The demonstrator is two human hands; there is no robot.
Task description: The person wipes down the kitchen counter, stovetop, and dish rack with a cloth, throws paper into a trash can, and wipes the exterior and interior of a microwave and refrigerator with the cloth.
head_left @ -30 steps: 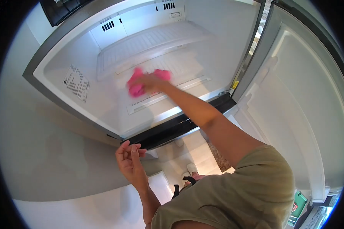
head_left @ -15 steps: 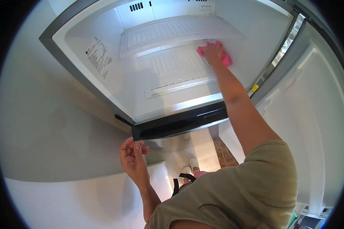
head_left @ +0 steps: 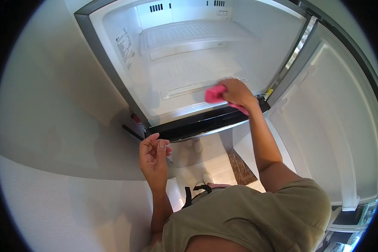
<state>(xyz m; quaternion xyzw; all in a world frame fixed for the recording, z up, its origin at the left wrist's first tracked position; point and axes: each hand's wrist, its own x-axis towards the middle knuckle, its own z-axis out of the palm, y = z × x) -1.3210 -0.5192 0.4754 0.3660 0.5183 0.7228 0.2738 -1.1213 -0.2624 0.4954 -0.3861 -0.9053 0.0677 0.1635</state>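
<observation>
A pink cloth point(head_left: 215, 94) is bunched in my right hand point(head_left: 238, 92), which is over the front edge of the open compartment. Part of the cloth hangs below the fingers. My left hand point(head_left: 154, 157) is raised, palm up with loosely curled fingers and nothing in it, close to the left end of the black strip point(head_left: 197, 124) under the compartment. Inside the white compartment point(head_left: 256, 63), a clear ribbed shelf point(head_left: 193, 33) spans the upper part.
The open door point(head_left: 332, 113) stands on the right. A curved grey surface point(head_left: 59, 101) fills the left side, above a white surface point(head_left: 71, 206). Below are the floor, a brown mat point(head_left: 240, 168) and my feet in light shoes point(head_left: 208, 178).
My right hand has moved with the cloth from the left of the compartment floor to the back right, then forward to the front edge. My left hand has stayed near the strip's left end.
</observation>
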